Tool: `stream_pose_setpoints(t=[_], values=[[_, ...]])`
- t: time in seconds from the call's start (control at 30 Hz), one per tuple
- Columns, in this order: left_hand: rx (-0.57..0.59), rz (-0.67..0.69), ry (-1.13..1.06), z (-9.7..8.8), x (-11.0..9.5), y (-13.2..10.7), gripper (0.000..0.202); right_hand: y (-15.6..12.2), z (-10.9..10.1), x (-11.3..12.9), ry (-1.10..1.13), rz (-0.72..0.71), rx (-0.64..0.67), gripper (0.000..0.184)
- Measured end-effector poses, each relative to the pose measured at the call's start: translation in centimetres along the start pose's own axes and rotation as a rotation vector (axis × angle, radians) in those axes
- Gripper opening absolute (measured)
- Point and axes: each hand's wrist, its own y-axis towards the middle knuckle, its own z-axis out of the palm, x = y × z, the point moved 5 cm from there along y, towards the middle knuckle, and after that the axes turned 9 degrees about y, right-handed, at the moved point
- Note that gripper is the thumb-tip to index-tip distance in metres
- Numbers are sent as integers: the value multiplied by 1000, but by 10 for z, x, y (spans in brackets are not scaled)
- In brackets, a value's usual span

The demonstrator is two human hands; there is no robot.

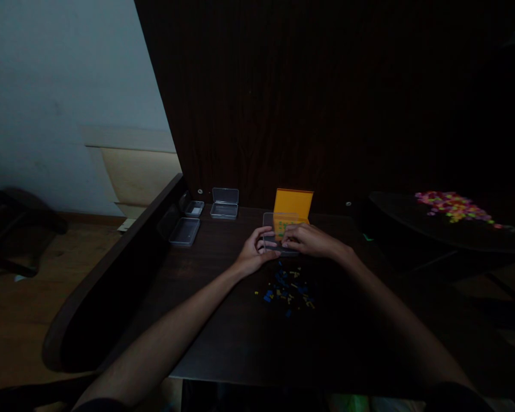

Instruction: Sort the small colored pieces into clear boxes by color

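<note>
My left hand [254, 252] and right hand [309, 239] rest curled on the clear box [274, 230] at the table's far middle, before the orange case [292, 203]; whether they grip is unclear; I judge I'm filling it; next, pinching small pieces [288, 289] nearer me.

Three clear plastic boxes [206, 214] sit open at the dark table's [223, 337] far left, and pink and yellow pieces [452, 206] lie heaped on a round side table [438, 232].

Dim, underexposed view; corners dark, edges warped.
</note>
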Motion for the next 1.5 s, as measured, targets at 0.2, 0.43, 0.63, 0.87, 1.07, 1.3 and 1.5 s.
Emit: stream_pose_setpoints(t=[0.2, 0.43, 0.63, 0.87, 1.07, 1.3, 1.5], values=[[14, -1, 29, 0, -4, -1, 67, -3, -4, 2, -32, -11, -10, 14], [35, 7, 74, -1, -7, -2, 66, -4, -5, 3, 7, -58, 20, 14], [28, 0, 104, -2, -8, -5, 66, -9, -21, 4, 78, -56, -16, 17], [64, 11, 96, -3, -10, -8, 64, -16, -19, 3, 53, -37, 45, 28], [64, 6, 108, -3, -12, -9, 64, -18, -8, 3, 43, 12, 121, 36], [57, 13, 92, -5, -9, -8, 65, -17, -11, 8, 20, 8, 83, 33], [20, 21, 90, -8, -8, -6, 66, -17, -17, 40, 71, -63, 47, 24]])
